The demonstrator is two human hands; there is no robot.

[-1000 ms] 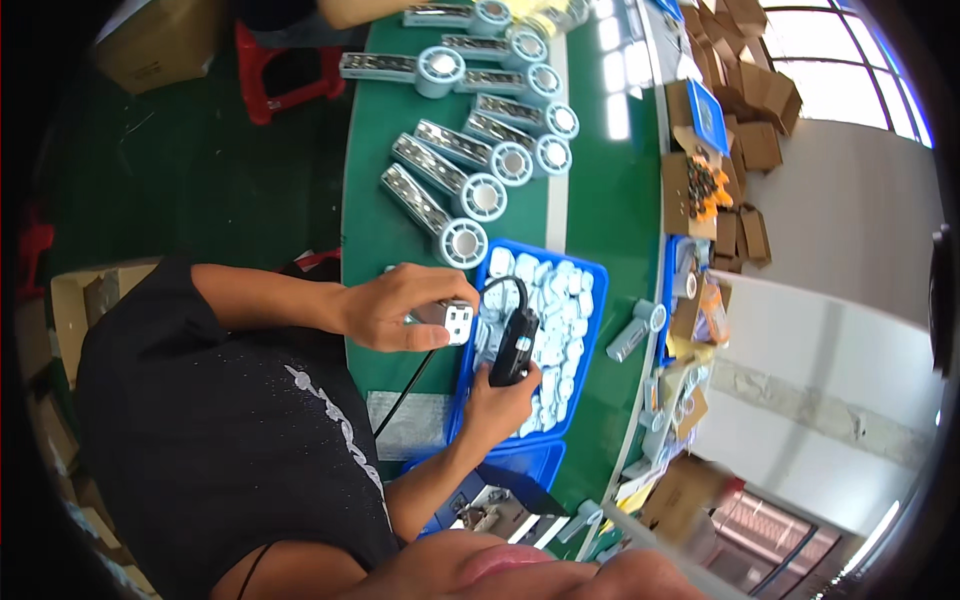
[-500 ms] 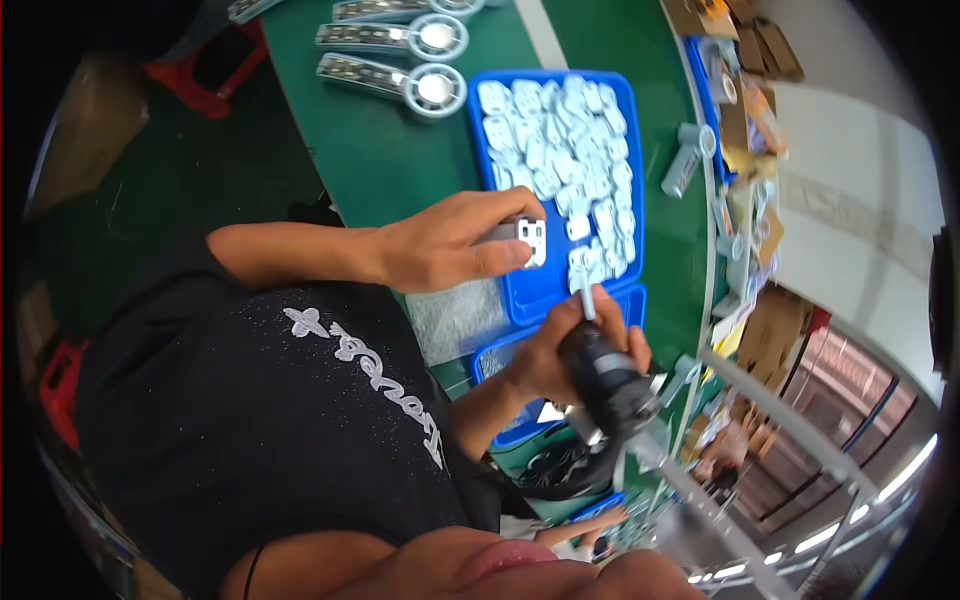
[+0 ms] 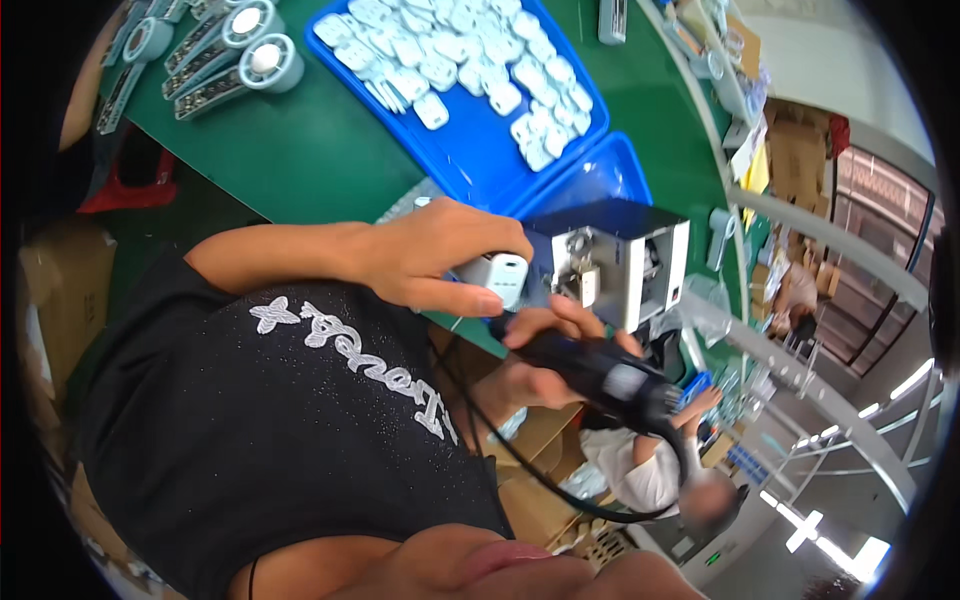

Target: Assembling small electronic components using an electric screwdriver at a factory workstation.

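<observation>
My left hand [image 3: 430,255] is closed round a pale blue-white, handle-like housing [image 3: 498,276], its slotted end turned toward the right. My right hand [image 3: 540,350] grips a black electric screwdriver [image 3: 600,375] with a black cable. The screwdriver's front end is close to my left thumb and the housing; whether it touches is hidden. Beyond my hands, small pale slotted plates [image 3: 440,50] fill the far part of a blue tray [image 3: 485,150]. A box-shaped screw feeder [image 3: 655,270] with a white front stands just right of the housing.
Pale blue handheld-fan-like units [image 3: 268,62] lie at the far left of the green table [image 3: 235,165]. A second blue tray [image 3: 610,180] adjoins the first. The screwdriver's cable [image 3: 635,518] loops at the lower right, near a co-worker in white [image 3: 640,470]. A red stool [image 3: 145,180] stands left.
The view has turned, so the tray sits higher. My right hand has brought the screwdriver from the tray to the housing. The housing's end, which showed square openings, now shows a pale slotted face.
</observation>
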